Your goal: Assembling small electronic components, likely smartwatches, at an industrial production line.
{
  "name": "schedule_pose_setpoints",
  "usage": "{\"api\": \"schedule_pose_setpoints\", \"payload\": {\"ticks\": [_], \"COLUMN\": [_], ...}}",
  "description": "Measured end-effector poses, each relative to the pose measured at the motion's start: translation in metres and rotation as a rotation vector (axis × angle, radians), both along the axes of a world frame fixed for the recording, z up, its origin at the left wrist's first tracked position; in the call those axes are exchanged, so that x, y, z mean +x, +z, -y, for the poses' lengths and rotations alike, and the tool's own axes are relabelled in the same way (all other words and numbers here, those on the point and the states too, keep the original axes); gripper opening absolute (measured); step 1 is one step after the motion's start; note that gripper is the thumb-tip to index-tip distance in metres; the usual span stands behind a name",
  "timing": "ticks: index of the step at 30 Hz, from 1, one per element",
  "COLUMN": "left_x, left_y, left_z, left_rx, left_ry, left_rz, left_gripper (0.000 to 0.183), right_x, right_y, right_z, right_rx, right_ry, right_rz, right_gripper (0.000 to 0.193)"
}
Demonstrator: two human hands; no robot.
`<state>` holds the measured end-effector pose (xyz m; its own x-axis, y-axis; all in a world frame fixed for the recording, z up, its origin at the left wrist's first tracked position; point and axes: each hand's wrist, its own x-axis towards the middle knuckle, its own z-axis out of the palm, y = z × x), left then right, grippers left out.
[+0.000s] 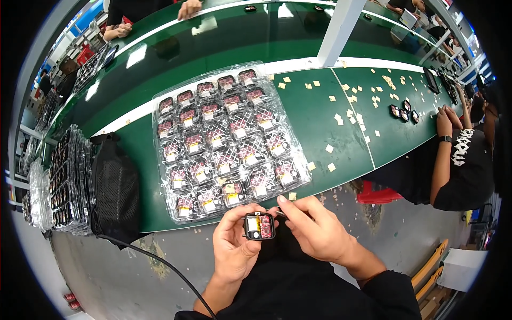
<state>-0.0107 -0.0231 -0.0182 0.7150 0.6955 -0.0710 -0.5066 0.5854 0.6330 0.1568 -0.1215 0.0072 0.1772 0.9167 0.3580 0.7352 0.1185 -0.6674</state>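
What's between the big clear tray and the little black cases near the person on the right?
Small pale squares lie scattered on the green table between the clear tray and the black cases; the head view shows it.

The small electronic device (260, 226) has a black, rounded-rectangular case with its interior exposed. A pale rectangular block (252, 223) occupies the left side of the interior, a red circuit board (265, 226) the right side, and a narrow yellow strip runs between them. A small round pale component (256, 234) sits below the block. The left hand (233, 248) grips the case at its edges, open side up, nearly square to the view. The slim tool (280, 214) is pinched in the right hand (318, 230), its tip at the case's upper-right edge; contact cannot be determined.
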Motion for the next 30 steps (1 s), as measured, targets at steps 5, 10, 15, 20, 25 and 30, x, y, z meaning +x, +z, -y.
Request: {"api": "schedule_pose_setpoints", "payload": {"ticks": [5,10,15,20,25,30], "left_x": [-0.001,-0.001,-0.003,-0.005,-0.004,-0.005], "left_y": [-0.004,-0.009,-0.01,-0.01,-0.008,-0.008], "left_z": [0.002,-0.002,-0.002,-0.004,-0.004,-0.005], "left_rx": [0.032,0.464,0.647,0.701,0.757,0.8], "left_ry": [0.03,0.095,0.081,0.091,0.112,0.127], "left_rz": [0.005,-0.124,-0.155,-0.176,-0.203,-0.219], "left_gripper": [0.063,0.06,0.054,0.05,0.05,0.05], "right_x": [-0.001,-0.014,-0.008,-0.013,-0.013,-0.014], "right_y": [-0.001,0.002,0.011,-0.005,-0.008,-0.007], "right_z": [0.0,0.001,-0.008,-0.007,-0.006,-0.006], "right_rx": [0.202,-0.022,-0.316,-0.191,-0.201,-0.212], "right_ry": [0.014,-0.06,0.032,0.085,0.097,0.078], "right_rz": [0.12,-0.814,-1.207,-1.309,-1.296,-1.283], "right_gripper": [0.038,0.032,0.036,0.034,0.028,0.027]}}
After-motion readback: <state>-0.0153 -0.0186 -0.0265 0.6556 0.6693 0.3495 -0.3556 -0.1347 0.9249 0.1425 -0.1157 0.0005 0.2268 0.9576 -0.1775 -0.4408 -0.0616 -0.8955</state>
